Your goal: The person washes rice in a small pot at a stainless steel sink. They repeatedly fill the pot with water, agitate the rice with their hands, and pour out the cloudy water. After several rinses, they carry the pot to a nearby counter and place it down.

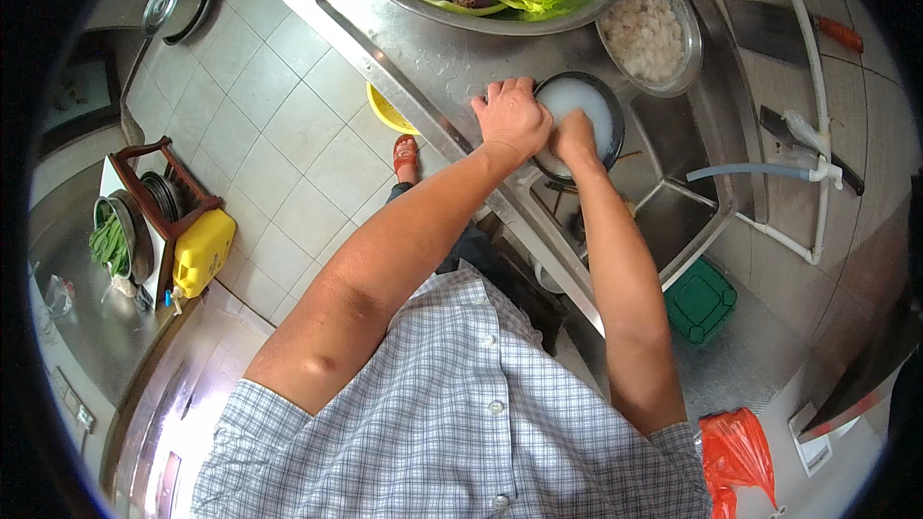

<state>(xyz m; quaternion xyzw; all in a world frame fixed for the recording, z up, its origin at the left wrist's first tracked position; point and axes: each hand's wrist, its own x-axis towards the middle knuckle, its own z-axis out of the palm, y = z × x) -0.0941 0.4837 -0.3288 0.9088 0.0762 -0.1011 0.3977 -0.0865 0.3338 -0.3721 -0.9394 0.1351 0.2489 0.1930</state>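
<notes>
Bowl (pixel 591 106) of cloudy water under right hand (pixel 574 135), beside left hand (pixel 512 118)

Yellow plastic jug (pixel 202 252): left side of scene, on the floor against a dark wooden rack; squarish body, small cap at its lower end.

Red-orange plastic bag (pixel 735 457): near right, at the counter edge; crumpled, glossy.

Clear plastic bag (pixel 58 293): far left, on the steel counter; small, crumpled.

No labels, signs or screens made out.
</notes>
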